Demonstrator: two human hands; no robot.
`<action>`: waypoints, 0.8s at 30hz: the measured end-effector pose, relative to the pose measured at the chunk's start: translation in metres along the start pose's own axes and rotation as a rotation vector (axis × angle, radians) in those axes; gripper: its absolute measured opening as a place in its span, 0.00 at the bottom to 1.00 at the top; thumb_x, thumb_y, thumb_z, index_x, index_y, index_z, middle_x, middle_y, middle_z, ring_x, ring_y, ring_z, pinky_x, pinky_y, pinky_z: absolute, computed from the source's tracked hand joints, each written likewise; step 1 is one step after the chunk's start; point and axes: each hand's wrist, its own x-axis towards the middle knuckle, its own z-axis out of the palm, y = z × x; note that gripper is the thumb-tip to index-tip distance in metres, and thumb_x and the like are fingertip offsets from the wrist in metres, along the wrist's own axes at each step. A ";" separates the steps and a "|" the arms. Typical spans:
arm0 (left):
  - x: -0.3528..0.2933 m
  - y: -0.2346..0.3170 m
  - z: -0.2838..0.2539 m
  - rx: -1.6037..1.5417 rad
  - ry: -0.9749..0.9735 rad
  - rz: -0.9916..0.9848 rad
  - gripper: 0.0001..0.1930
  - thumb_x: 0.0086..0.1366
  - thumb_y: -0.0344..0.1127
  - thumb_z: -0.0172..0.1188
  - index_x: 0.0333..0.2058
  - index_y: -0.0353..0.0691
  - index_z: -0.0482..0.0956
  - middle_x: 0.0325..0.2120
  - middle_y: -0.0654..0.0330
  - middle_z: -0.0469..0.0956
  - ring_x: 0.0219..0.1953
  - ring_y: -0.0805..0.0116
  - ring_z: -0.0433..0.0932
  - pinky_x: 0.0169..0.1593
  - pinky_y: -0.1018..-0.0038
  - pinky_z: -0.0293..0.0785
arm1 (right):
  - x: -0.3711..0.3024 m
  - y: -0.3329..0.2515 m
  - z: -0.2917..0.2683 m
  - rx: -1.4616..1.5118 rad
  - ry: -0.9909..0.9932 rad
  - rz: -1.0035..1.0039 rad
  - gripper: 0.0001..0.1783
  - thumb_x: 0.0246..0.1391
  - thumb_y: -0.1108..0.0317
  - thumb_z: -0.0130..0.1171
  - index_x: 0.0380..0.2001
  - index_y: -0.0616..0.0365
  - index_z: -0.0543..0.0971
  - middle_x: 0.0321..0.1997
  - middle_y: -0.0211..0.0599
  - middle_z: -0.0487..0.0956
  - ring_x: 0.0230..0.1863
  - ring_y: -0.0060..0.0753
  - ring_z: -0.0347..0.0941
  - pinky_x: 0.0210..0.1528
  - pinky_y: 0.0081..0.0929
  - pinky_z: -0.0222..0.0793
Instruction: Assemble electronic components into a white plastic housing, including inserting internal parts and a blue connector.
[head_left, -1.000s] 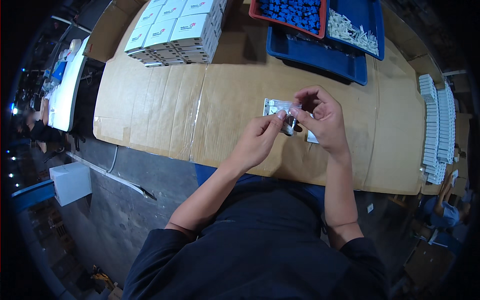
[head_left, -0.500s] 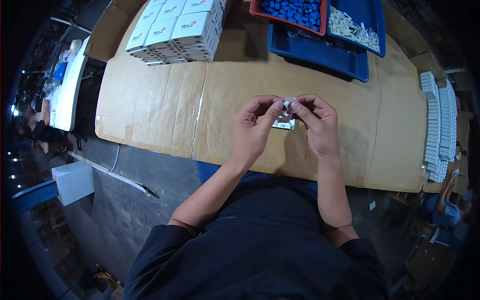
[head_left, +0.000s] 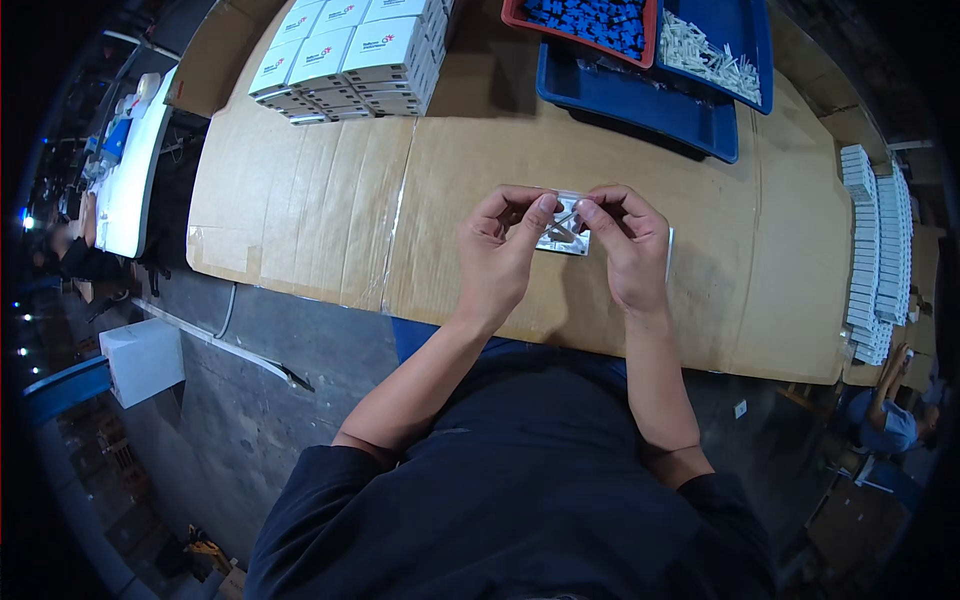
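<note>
Both hands meet over the cardboard-covered table, thumbs and fingertips pinched close together. My left hand point(head_left: 500, 250) grips the left upper edge of a small, shiny, see-through plastic piece point(head_left: 566, 228), which looks like a little bag. My right hand point(head_left: 632, 245) pinches at its right upper edge. Glare and the fingers hide part of this piece, and I cannot tell whether its lower part touches a flat item beneath. Beside the right hand, the white edge of a flat thing point(head_left: 670, 252) shows on the table; the hand covers the rest.
Stacked white boxes point(head_left: 385, 48) stand at the back left of the cardboard point(head_left: 300, 210). At the back right are a red tray point(head_left: 653, 40) of blue pieces, a blue tray point(head_left: 768, 85) of white sticks and another blue tray point(head_left: 640, 115). White stacks point(head_left: 868, 255) line the right edge.
The right hand has shifted slightly left and up. More of the silvery piece shows between the hands, and a white edge has come into sight beside the right hand.
</note>
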 end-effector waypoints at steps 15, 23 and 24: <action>0.003 -0.001 -0.001 0.025 -0.045 -0.021 0.08 0.72 0.31 0.66 0.44 0.34 0.83 0.38 0.62 0.85 0.43 0.76 0.81 0.51 0.76 0.76 | -0.003 0.006 0.003 0.026 -0.046 0.058 0.06 0.66 0.73 0.64 0.43 0.65 0.81 0.39 0.31 0.82 0.41 0.17 0.77 0.46 0.19 0.76; 0.008 0.005 -0.006 0.199 -0.162 -0.011 0.07 0.72 0.29 0.65 0.45 0.33 0.82 0.37 0.65 0.83 0.41 0.80 0.78 0.46 0.81 0.73 | 0.001 0.005 -0.004 -0.059 -0.075 0.028 0.05 0.66 0.73 0.64 0.42 0.64 0.82 0.39 0.29 0.82 0.40 0.15 0.75 0.44 0.17 0.72; 0.008 0.005 -0.006 0.200 -0.161 -0.018 0.07 0.72 0.29 0.65 0.45 0.33 0.82 0.37 0.65 0.83 0.41 0.80 0.78 0.46 0.81 0.73 | -0.001 0.005 -0.005 -0.071 -0.080 0.040 0.04 0.66 0.73 0.64 0.41 0.63 0.82 0.39 0.28 0.82 0.40 0.15 0.74 0.43 0.17 0.71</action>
